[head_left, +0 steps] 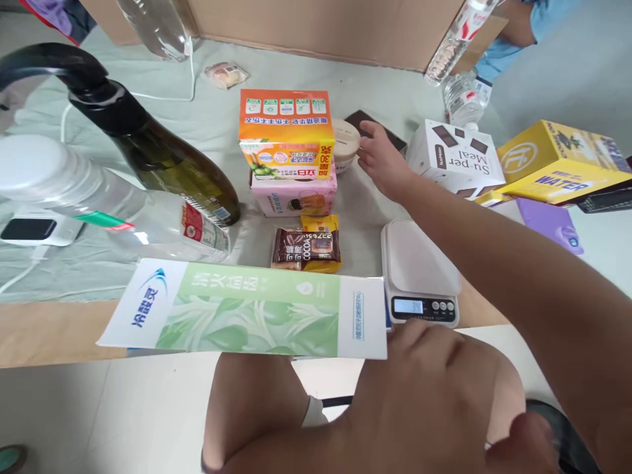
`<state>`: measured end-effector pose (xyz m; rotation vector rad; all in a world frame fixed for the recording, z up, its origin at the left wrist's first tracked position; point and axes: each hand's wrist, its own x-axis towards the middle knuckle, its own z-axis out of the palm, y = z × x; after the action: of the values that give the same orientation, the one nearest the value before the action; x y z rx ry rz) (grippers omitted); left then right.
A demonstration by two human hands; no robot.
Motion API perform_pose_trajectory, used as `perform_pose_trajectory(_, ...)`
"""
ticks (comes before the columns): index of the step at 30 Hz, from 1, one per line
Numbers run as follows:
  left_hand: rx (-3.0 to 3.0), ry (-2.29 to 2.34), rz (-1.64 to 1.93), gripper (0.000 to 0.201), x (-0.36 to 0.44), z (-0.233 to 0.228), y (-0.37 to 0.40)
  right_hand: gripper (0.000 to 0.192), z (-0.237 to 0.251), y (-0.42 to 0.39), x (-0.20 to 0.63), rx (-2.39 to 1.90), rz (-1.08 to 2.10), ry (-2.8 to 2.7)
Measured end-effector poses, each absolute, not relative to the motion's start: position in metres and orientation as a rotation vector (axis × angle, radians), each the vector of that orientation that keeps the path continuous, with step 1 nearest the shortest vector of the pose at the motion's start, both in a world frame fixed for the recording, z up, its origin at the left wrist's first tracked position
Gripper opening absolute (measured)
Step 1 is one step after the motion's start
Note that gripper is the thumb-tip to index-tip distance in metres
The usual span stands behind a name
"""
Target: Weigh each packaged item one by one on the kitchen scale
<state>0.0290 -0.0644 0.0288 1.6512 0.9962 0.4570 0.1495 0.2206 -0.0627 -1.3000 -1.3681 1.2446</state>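
Pale green cloth covers the floor (375,210), snacks scattered all over. Left hand (434,388) pinches the right end of a long green carton (241,309), held flat so its long axis runs left-right. Right hand (382,158) reaches out, fingers loosely spread, touching a small round tub (344,141) beside 2 stacked boxes (291,155).

Kitchen scale (419,273) sits on pale cloth (207,125), display lit. Just left of the scale: cocoa snack packet (306,249) on a yellow packet (320,224). Behind that, pink box (293,194) with orange box (285,131) stacked on top. Far left of the scale: dark glass bottle (162,161) and clear plastic bottle (123,210), both lying tilted. Behind-right of the scale: white Su-per Meal box (457,158), then yellow box (557,161) and a purple pack (550,224). Far behind the scale: cardboard wall (316,26), small wrapped snack (226,74).
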Motion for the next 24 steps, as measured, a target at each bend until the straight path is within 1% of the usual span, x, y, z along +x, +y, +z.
perform_pose_trajectory(3, 1.661, 0.929, 0.506, 0.027, 0.032, 0.024, -0.062, 0.04, -0.054, 0.168, 0.181, -1.291, 1.195, -1.242)
perform_pose_trajectory(6, 1.667, 0.901, 0.546, 0.024, 0.042, 0.018, -0.06, 0.037, -0.055, 0.103, 0.218, -1.184, 0.957, -0.967)
perform_pose_trajectory(8, 1.65, 0.899, 0.605, 0.021, 0.051, 0.013, -0.059, 0.033, -0.06, 0.069, 0.24, -1.219, 0.815, -0.773)
perform_pose_trajectory(10, 1.64, 0.902, 0.682, 0.019, 0.061, 0.007, -0.057, 0.029, -0.065, 0.047, 0.259, -1.26, 0.741, -0.643)
perform_pose_trajectory(14, 1.631, 0.979, 0.764, 0.018, 0.079, -0.005, -0.043, 0.029, -0.071, 0.036, 0.285, -1.247, 0.745, -0.598)
perform_pose_trajectory(17, 1.603, 1.211, 0.76, 0.02, 0.102, -0.006, -0.017, 0.027, -0.075, 0.042, 0.294, -1.261, 0.796, -0.585)
perform_pose_trajectory(20, 1.58, 1.505, 0.835, 0.023, 0.14, -0.005, 0.028, 0.024, -0.08, 0.045, 0.298, -1.268, 0.863, -0.582)
perform_pose_trajectory(24, 1.376, 1.686, 0.977, 0.026, 0.194, -0.006, 0.109, 0.02, -0.085, 0.039, 0.306, -1.261, 0.929, -0.597)
